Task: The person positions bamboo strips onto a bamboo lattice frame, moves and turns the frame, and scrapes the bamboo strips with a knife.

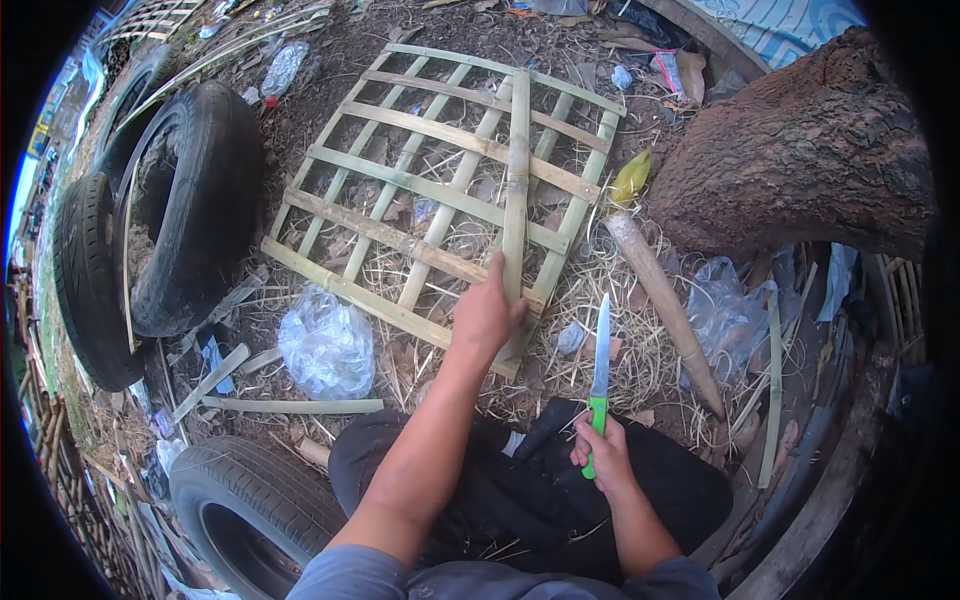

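Head view: right grip clamped on knife, pointed outward, presumably for safety; left grip, closure indiscernible, touches bamboo strip, apparently steadying it on lattice.

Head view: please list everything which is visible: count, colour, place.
Bamboo lattice: 1, greenish tan, centre
Thick bamboo piece: 1, greenish, on lattice
Knife: 1, silver, green handle, right hand
Wooden stick: 1, tan, right of lattice
Tree trunk: 1, brown, upper right
Tyres: at least 4, black, left
Plastic bags: at least 2, clear, ground
Shavings: many, pale, ground
Leaf: 1, yellow, beside trunk
Sheet: 1, blue and white, top right
Trousers: 1 pair, black, bottom
Left hand: 1, bare, on bamboo piece
Right hand: 1, bare, around knife handle
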A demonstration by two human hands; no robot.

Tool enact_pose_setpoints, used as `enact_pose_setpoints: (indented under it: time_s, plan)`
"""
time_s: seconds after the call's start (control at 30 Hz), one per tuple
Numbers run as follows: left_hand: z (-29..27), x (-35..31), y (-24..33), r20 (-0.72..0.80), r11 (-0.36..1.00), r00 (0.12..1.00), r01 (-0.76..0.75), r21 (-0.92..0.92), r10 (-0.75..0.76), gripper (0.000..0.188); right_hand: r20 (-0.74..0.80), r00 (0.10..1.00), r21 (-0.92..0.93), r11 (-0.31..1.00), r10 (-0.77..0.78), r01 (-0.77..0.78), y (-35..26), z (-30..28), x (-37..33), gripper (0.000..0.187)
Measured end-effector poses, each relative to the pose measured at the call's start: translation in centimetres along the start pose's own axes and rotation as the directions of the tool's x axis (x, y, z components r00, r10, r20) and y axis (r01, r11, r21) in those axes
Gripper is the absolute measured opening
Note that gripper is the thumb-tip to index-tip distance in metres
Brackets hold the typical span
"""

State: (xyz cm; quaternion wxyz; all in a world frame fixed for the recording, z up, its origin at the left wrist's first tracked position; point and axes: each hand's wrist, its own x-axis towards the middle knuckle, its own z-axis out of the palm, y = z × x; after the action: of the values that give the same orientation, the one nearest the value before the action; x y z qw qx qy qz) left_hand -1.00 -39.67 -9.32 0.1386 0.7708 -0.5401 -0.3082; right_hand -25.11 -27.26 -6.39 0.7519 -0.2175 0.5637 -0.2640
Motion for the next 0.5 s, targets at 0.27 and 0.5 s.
enact_pose_setpoints:
  time_s: [0.27, 0.5]
  plan:
    - [-0.02, 0.10, 0.02, -0.001, 1.000, 1.000, -0.018, -0.021, 0.018, 0.079, 0.013, 1.000, -0.020, 1.000, -0.013, 0.013, 0.00, -0.02, 0.03, 0.009]
    - [-0.21, 0.11, 0.11, 0.004, 1.000, 1.000, 0.001, 0.005, -0.001, 0.079, 0.010, 1.000, -0.004, 1.000, 0.002, -0.001, 0.00, -0.01, 0.03, 0.010]
